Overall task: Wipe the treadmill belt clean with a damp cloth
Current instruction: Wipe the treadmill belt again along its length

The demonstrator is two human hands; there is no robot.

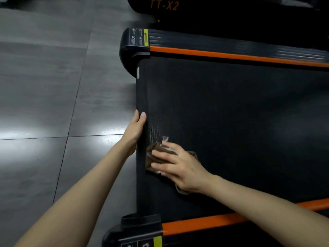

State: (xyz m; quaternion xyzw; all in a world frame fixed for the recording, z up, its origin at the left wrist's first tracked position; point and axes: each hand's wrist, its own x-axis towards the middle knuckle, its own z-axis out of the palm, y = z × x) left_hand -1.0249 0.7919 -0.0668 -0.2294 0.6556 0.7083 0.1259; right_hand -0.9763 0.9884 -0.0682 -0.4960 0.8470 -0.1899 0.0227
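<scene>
Pressing flat with spread fingers, the right hand (179, 168) pins the brown cloth (148, 158) to the treadmill belt (231, 113), likely for scrubbing pressure. Just beyond it, the left hand (136, 127) grips the belt's end edge, probably to steady it. Beyond both runs the orange side rail (213, 55).

brown cloth (153, 152): mostly under right hand (179, 166); treadmill belt (231, 113): cut off right; left hand (136, 129): fingers partly hidden.

Right hand (179, 166) presses brown cloth (156, 154) flat on black belt (231, 113); left hand (137, 127) grips belt's rear edge.
</scene>
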